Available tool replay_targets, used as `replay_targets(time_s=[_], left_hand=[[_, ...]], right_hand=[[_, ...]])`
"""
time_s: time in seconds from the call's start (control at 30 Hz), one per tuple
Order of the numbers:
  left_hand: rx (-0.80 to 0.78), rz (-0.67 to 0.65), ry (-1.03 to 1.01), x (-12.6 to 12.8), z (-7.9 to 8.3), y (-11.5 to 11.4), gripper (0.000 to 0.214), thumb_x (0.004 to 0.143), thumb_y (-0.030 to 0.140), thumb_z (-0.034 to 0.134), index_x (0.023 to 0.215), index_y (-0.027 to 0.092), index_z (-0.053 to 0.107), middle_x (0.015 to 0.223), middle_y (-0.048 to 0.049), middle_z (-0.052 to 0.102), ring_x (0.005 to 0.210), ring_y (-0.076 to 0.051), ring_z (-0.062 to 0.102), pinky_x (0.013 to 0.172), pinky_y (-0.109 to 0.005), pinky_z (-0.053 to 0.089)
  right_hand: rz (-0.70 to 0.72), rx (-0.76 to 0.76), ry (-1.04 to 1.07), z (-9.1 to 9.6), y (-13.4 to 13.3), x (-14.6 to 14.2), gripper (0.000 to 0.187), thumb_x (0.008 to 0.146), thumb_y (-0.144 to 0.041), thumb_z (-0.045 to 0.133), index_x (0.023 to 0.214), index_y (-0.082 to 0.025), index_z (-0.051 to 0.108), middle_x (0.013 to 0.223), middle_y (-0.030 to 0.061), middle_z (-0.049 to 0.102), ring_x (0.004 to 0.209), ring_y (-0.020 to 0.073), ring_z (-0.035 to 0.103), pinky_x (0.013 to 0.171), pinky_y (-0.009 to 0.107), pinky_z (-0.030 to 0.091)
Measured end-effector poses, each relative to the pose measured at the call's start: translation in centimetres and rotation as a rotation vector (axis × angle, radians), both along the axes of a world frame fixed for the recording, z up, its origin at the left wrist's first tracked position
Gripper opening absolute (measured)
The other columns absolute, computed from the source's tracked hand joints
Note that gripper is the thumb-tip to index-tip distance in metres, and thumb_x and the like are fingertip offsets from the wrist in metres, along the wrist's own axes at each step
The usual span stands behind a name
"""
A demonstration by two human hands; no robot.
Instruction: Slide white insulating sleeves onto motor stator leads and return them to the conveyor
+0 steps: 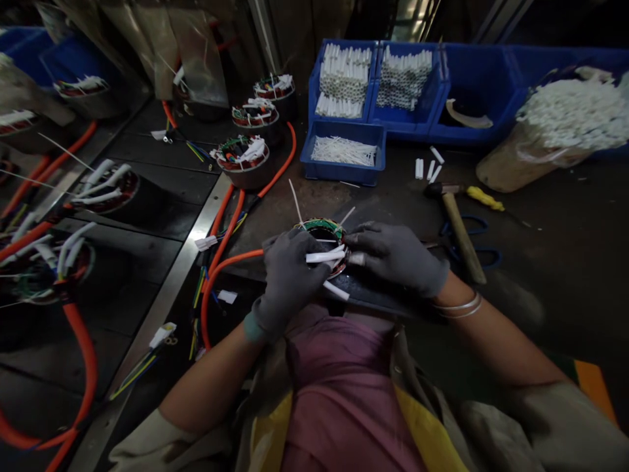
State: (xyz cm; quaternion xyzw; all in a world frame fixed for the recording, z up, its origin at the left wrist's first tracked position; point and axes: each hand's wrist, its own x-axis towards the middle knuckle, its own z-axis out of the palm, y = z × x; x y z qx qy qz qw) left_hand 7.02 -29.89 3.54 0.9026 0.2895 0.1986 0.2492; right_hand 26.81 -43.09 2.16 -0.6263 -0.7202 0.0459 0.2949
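Observation:
A round motor stator (pixel 324 226) with green and copper windings lies on the bench before me. White insulating sleeves (pixel 325 257) stick out of it, and thin white cable ties (pixel 296 202) rise from its far rim. My left hand (pixel 297 269), in a grey glove, is closed round the stator's left side, its fingertips by the sleeves. On the other side my right hand (pixel 393 255), gloved too, has its fingers bent together at the right rim; what they pinch is hidden. An orange cable (pixel 230 260) runs out leftward from the stator.
Blue bins (pixel 344 78) with white sleeves stand at the back, a small tray (pixel 309 167) of cable ties before them. To the right are a hammer (pixel 462 236), a yellow-handled screwdriver (pixel 485 198), blue-handled scissors (pixel 491 257) and a full tub (pixel 531 154). More stators (pixel 246 174) stand left.

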Motion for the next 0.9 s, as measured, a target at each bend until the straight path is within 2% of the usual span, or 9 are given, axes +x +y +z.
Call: replay_targets(time_s=[0.07,0.2,0.27,0.43,0.5,0.67,0.73,0.83,0.9], left_hand=[[0.027,-0.052,-0.022,-0.8,-0.1,0.4,0.015,0.084,0.033,0.078,0.083,0.02,0.072,0.087,-0.0054,0.072,0.09,-0.027,0.068,0.082,-0.04,0.047],[-0.117,-0.403,-0.06,-2.9,0.2,2.4,0.035,0.098,0.048,0.067,0.12,0.022,0.076,0.119,-0.0097,0.076,0.113,-0.027,0.069,0.096,-0.04,0.052],[-0.155,-0.498,-0.079,-3.4,-0.1,3.0,0.038,0.101,0.048,0.064,0.129,0.024,0.074,0.13,-0.0098,0.074,0.122,-0.026,0.067,0.102,-0.039,0.052],[0.081,-0.234,-0.111,-2.7,-1.9,1.5,0.027,0.101,0.044,0.065,0.104,0.022,0.079,0.108,-0.0087,0.08,0.106,-0.025,0.072,0.102,-0.043,0.05],[0.159,-0.203,-0.105,-2.4,-2.3,0.9,0.026,0.102,0.042,0.062,0.103,0.022,0.079,0.107,-0.0082,0.08,0.106,-0.025,0.072,0.103,-0.044,0.047],[0.228,-0.441,-0.043,-3.7,-2.2,1.8,0.031,0.106,0.036,0.054,0.127,0.027,0.075,0.127,-0.0067,0.077,0.126,-0.026,0.067,0.11,-0.046,0.042],[0.272,-0.492,-0.036,-4.3,-2.3,2.5,0.033,0.108,0.034,0.052,0.134,0.029,0.072,0.135,-0.0065,0.074,0.135,-0.026,0.062,0.115,-0.047,0.039],[0.34,-0.538,-0.05,-4.5,-2.5,3.2,0.038,0.106,0.045,0.058,0.138,0.028,0.07,0.138,-0.0092,0.072,0.138,-0.029,0.061,0.117,-0.048,0.038],[0.351,-0.55,-0.032,-4.4,-2.7,3.3,0.047,0.101,0.054,0.064,0.139,0.027,0.069,0.137,-0.0109,0.072,0.137,-0.032,0.061,0.117,-0.049,0.039]], right_hand=[[-0.03,-0.077,-0.093,0.6,0.3,-0.1,0.024,0.104,-0.031,0.067,0.12,-0.017,0.078,0.11,0.0119,0.077,0.092,0.0247,0.073,0.074,0.031,0.048],[-0.047,-0.231,-0.223,1.9,0.9,-0.1,0.022,0.103,-0.032,0.067,0.117,-0.02,0.08,0.103,0.0097,0.077,0.082,0.0234,0.07,0.063,0.032,0.037],[-0.02,-0.267,-0.23,2.4,1.2,0.1,0.021,0.103,-0.033,0.068,0.115,-0.021,0.081,0.101,0.0089,0.076,0.08,0.0222,0.068,0.063,0.032,0.035],[0.021,-0.29,-0.154,2.7,1.5,0.6,0.014,0.099,-0.031,0.072,0.108,-0.024,0.082,0.103,0.0064,0.077,0.082,0.0211,0.067,0.066,0.03,0.038],[0.015,-0.263,-0.111,2.5,1.4,0.7,0.014,0.099,-0.03,0.073,0.107,-0.024,0.082,0.101,0.006,0.076,0.083,0.0212,0.068,0.068,0.03,0.04],[0.0,-0.132,0.058,1.4,1.0,0.9,0.017,0.101,-0.032,0.071,0.109,-0.024,0.083,0.098,0.0063,0.077,0.085,0.0217,0.071,0.072,0.031,0.047],[0.001,-0.054,0.164,0.9,0.4,0.7,0.022,0.104,-0.035,0.066,0.113,-0.024,0.082,0.105,0.0072,0.078,0.092,0.0227,0.073,0.079,0.032,0.052],[-0.104,0.046,0.218,0.5,-1.7,-1.0,0.031,0.108,-0.041,0.06,0.122,-0.021,0.079,0.116,0.0111,0.078,0.103,0.0258,0.073,0.086,0.035,0.055],[-0.189,0.065,0.166,0.4,-3.6,-3.2,0.035,0.107,-0.046,0.06,0.123,-0.02,0.077,0.104,0.0112,0.078,0.09,0.0247,0.074,0.076,0.034,0.055]])
